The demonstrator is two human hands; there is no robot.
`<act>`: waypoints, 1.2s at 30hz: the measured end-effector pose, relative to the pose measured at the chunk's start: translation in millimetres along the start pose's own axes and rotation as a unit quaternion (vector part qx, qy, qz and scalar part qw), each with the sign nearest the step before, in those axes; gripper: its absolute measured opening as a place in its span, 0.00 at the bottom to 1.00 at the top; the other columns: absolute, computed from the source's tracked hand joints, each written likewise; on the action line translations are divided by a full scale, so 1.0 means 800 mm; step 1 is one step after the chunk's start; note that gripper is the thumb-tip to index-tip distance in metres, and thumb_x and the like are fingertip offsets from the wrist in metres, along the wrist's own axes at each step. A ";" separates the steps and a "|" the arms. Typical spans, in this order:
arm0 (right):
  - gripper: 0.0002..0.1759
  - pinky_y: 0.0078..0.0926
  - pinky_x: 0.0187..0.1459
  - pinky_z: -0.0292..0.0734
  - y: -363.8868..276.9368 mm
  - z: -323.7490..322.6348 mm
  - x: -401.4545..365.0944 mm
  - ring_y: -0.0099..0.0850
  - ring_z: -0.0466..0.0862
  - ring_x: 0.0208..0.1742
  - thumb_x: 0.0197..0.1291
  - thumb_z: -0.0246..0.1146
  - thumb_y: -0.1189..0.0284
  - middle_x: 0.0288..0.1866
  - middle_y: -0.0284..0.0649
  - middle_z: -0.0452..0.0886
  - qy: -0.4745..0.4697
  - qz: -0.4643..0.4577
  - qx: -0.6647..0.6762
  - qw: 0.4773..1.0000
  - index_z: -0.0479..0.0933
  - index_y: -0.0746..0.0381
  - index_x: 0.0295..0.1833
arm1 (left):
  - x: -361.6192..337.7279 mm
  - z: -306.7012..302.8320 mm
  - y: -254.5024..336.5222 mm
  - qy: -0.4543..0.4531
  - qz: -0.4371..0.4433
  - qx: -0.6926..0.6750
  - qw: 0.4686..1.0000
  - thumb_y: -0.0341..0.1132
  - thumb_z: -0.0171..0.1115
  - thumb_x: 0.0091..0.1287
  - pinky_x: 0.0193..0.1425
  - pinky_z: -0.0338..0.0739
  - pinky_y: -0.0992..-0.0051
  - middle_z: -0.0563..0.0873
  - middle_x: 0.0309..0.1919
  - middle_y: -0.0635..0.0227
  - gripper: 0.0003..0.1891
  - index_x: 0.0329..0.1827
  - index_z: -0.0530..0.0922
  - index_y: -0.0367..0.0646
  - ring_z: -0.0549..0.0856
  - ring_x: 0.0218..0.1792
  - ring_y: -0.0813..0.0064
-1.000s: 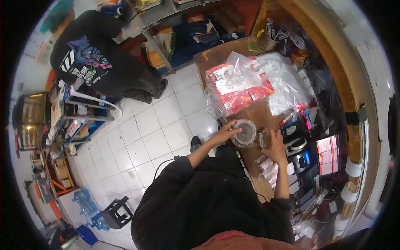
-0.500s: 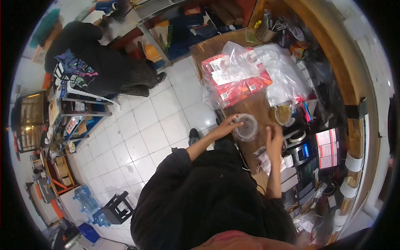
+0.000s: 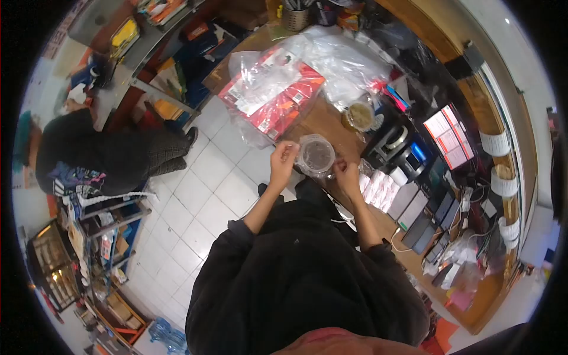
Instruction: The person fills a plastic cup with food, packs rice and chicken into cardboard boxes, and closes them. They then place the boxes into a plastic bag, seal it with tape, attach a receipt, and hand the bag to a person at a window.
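A round clear plastic tub (image 3: 318, 156) sits at the edge of the brown table, with thin clear plastic film (image 3: 321, 174) gathered about its sides. At its left, my left hand (image 3: 283, 161) is closed, fingertips pinched on the film by the rim. My right hand (image 3: 348, 176) is closed in a similar pinch at the tub's lower right, where a bit of film meets the fingers. A second round tub with yellowish contents (image 3: 359, 116) stands farther back on the right, apart from both hands.
A red and white box (image 3: 275, 92) under clear plastic lies beyond the tub, beside a pile of clear bags (image 3: 337, 56). To the right are a card terminal (image 3: 414, 157), pink-and-white rolls (image 3: 380, 190) and a lit screen (image 3: 449, 136). A co-worker (image 3: 100, 145) stands at the far left.
My left hand has gone from holding the tub's rim to pinching at its left side. My right hand, earlier open and apart, has closed beside the tub. The view has turned.
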State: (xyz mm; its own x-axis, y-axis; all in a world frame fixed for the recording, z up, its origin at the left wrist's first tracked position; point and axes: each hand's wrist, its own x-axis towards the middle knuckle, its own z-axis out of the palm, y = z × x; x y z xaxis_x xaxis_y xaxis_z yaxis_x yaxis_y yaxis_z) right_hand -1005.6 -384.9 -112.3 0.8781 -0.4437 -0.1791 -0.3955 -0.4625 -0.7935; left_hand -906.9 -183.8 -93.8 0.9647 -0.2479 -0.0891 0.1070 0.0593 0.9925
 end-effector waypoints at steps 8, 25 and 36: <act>0.07 0.20 0.37 0.72 -0.055 -0.051 -0.003 0.19 0.76 0.31 0.62 0.67 0.75 0.29 0.32 0.79 -0.052 0.107 0.185 0.976 0.77 0.66 0.40 | -0.024 0.005 0.071 -0.149 -0.031 -0.069 0.986 0.28 0.59 0.72 0.48 0.76 0.76 0.85 0.34 0.67 0.07 0.48 0.80 0.34 0.83 0.39 0.80; 0.10 0.31 0.58 0.74 -0.142 -0.071 -0.012 0.34 0.80 0.55 0.61 0.65 0.82 0.54 0.45 0.78 0.080 -0.280 0.218 0.932 0.80 0.68 0.48 | -0.010 0.022 0.129 -0.031 0.271 0.147 0.951 0.26 0.60 0.71 0.57 0.76 0.74 0.87 0.44 0.61 0.10 0.53 0.80 0.34 0.86 0.47 0.72; 0.14 0.20 0.47 0.77 -0.120 -0.021 0.028 0.23 0.82 0.45 0.64 0.62 0.81 0.45 0.36 0.82 -0.061 -0.099 0.371 0.921 0.81 0.68 0.55 | 0.013 0.069 0.095 -0.094 0.043 -0.206 0.973 0.25 0.61 0.70 0.32 0.71 0.86 0.77 0.47 0.66 0.12 0.55 0.77 0.39 0.79 0.30 0.84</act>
State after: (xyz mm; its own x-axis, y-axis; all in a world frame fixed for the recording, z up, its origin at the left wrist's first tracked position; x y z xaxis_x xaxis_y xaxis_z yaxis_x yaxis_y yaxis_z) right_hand -952.3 -363.7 -30.3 0.9548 -0.2968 -0.0170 0.0280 0.1467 -0.9888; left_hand -902.2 -235.4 -14.7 0.9177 -0.3945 0.0474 0.1530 0.4609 0.8742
